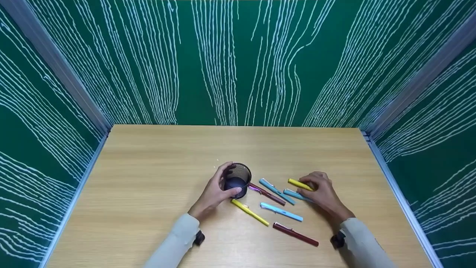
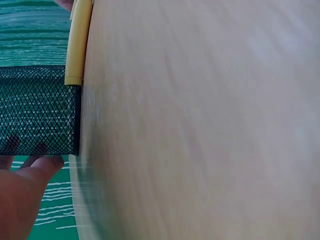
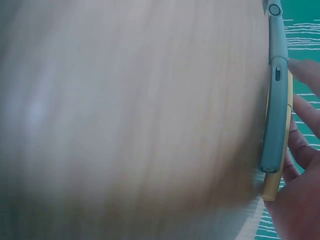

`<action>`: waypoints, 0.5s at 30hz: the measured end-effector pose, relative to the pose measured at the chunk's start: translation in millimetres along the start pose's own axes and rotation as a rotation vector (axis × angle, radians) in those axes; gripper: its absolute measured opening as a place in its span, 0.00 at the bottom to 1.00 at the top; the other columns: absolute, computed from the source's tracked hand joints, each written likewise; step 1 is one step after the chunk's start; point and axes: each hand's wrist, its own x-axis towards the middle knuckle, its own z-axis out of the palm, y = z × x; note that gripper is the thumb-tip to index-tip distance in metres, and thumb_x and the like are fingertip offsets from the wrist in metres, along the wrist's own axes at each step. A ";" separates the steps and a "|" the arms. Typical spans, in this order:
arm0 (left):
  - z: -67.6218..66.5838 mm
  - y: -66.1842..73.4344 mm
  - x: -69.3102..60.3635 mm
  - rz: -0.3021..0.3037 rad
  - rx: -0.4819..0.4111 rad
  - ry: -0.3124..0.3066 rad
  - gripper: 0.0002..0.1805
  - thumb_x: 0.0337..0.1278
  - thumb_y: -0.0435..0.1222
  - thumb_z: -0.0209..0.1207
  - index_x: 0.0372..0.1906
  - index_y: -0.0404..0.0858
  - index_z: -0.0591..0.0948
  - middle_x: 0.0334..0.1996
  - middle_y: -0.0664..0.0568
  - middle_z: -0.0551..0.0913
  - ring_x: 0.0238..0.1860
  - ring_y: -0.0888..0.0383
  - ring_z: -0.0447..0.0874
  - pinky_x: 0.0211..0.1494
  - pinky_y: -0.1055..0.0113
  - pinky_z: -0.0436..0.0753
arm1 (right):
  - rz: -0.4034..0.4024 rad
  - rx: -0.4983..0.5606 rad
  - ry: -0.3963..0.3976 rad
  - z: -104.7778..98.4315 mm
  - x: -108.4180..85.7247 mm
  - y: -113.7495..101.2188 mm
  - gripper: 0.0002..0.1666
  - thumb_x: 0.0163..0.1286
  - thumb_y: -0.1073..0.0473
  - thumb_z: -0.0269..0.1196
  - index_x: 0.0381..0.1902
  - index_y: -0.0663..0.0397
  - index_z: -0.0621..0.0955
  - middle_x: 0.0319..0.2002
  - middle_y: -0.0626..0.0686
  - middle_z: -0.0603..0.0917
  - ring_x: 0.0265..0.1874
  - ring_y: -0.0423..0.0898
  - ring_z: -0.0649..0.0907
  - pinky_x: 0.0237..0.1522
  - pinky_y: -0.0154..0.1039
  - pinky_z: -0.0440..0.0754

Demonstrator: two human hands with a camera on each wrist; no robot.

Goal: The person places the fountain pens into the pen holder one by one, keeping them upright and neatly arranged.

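A black mesh pen cup [image 1: 243, 167] stands upright on the table, and my left hand [image 1: 212, 193] grips it from the left, thumb at the front. In the left wrist view the cup's mesh wall [image 2: 37, 110] shows above the fingers. My right hand [image 1: 325, 191] pinches a yellow pen [image 1: 299, 184] at the right of the scattered pens; its far end is hidden under the fingers. In the right wrist view a teal pen [image 3: 276, 115] lies in front of that yellow pen [image 3: 271, 187], partly covering it.
Between the hands lie a second yellow pen [image 1: 251, 213], a light blue pen [image 1: 281, 212], another teal pen [image 1: 277, 191], a dark red pen [image 1: 295, 234] and a maroon pen [image 1: 273, 197] beside the cup. Green walls with white lines surround the wooden table [image 1: 148, 167].
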 end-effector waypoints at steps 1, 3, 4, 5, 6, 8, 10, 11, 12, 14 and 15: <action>0.4 -0.5 0.3 0.007 -0.006 0.004 0.50 0.64 0.34 0.76 0.86 0.39 0.62 0.78 0.33 0.70 0.77 0.32 0.71 0.82 0.37 0.68 | -0.005 -0.005 0.000 0.3 -0.2 1.4 0.19 0.65 0.60 0.83 0.53 0.54 0.93 0.51 0.53 0.88 0.61 0.53 0.72 0.64 0.58 0.61; 1.0 -1.1 0.5 0.016 -0.021 0.007 0.49 0.64 0.33 0.75 0.85 0.38 0.63 0.77 0.32 0.71 0.76 0.31 0.71 0.81 0.36 0.68 | -0.012 -0.015 0.007 0.4 -0.6 3.7 0.17 0.64 0.61 0.83 0.51 0.54 0.93 0.48 0.53 0.89 0.59 0.54 0.73 0.63 0.58 0.60; 1.3 -1.2 0.5 0.015 -0.022 0.010 0.48 0.64 0.32 0.75 0.85 0.38 0.64 0.77 0.32 0.71 0.76 0.31 0.71 0.81 0.36 0.69 | -0.009 -0.016 0.010 0.5 -1.0 4.3 0.16 0.64 0.62 0.83 0.50 0.54 0.93 0.47 0.52 0.89 0.58 0.53 0.73 0.63 0.58 0.60; 1.4 -1.4 0.4 0.014 -0.021 0.013 0.48 0.64 0.32 0.75 0.85 0.38 0.64 0.77 0.32 0.72 0.76 0.31 0.72 0.81 0.37 0.69 | -0.007 -0.018 0.011 0.7 -1.3 5.3 0.16 0.65 0.62 0.82 0.49 0.53 0.93 0.47 0.52 0.89 0.58 0.52 0.72 0.62 0.58 0.60; 1.6 -1.6 0.3 0.012 -0.021 0.014 0.48 0.64 0.32 0.75 0.85 0.39 0.64 0.76 0.32 0.72 0.76 0.32 0.72 0.81 0.37 0.70 | -0.004 -0.020 0.014 0.8 -1.6 6.0 0.14 0.65 0.63 0.82 0.48 0.53 0.93 0.46 0.52 0.89 0.57 0.52 0.72 0.61 0.57 0.60; 2.0 -1.7 0.2 0.007 -0.027 0.020 0.48 0.64 0.31 0.75 0.85 0.39 0.65 0.76 0.32 0.73 0.76 0.32 0.72 0.82 0.37 0.69 | 0.004 -0.022 0.019 1.1 -2.2 6.9 0.13 0.65 0.63 0.82 0.47 0.53 0.94 0.45 0.52 0.88 0.56 0.52 0.72 0.61 0.56 0.60; 2.6 -1.7 0.4 0.007 -0.036 0.027 0.47 0.64 0.31 0.75 0.85 0.40 0.65 0.76 0.33 0.72 0.77 0.33 0.71 0.83 0.38 0.68 | 0.013 -0.024 0.017 1.9 -2.3 7.4 0.12 0.66 0.63 0.81 0.46 0.52 0.94 0.45 0.51 0.88 0.55 0.51 0.72 0.59 0.55 0.60; 2.7 -1.9 0.2 0.009 -0.040 0.031 0.48 0.64 0.30 0.75 0.85 0.40 0.65 0.77 0.34 0.73 0.77 0.34 0.71 0.83 0.38 0.67 | 0.014 -0.025 0.017 2.3 -2.3 7.5 0.12 0.66 0.63 0.81 0.47 0.52 0.94 0.45 0.51 0.88 0.55 0.52 0.72 0.59 0.55 0.61; 3.0 -1.7 0.1 0.010 -0.046 0.034 0.48 0.63 0.30 0.75 0.85 0.40 0.65 0.77 0.35 0.73 0.78 0.35 0.71 0.83 0.38 0.67 | 0.014 -0.027 0.017 2.6 -2.2 7.3 0.12 0.66 0.63 0.81 0.47 0.52 0.94 0.45 0.51 0.88 0.55 0.52 0.72 0.59 0.55 0.61; 3.5 -1.8 -0.2 0.011 -0.053 0.042 0.48 0.63 0.30 0.75 0.84 0.40 0.65 0.77 0.36 0.73 0.78 0.36 0.71 0.84 0.38 0.66 | 0.012 -0.036 0.014 3.2 -1.9 6.9 0.13 0.66 0.63 0.81 0.48 0.51 0.94 0.45 0.51 0.88 0.56 0.52 0.72 0.59 0.55 0.61; 3.7 -2.1 -0.4 0.010 -0.054 0.044 0.48 0.63 0.30 0.75 0.85 0.40 0.65 0.77 0.36 0.73 0.78 0.36 0.71 0.83 0.39 0.66 | 0.017 -0.039 0.013 3.4 -1.9 6.6 0.13 0.66 0.63 0.81 0.48 0.51 0.94 0.45 0.51 0.88 0.56 0.52 0.72 0.59 0.54 0.61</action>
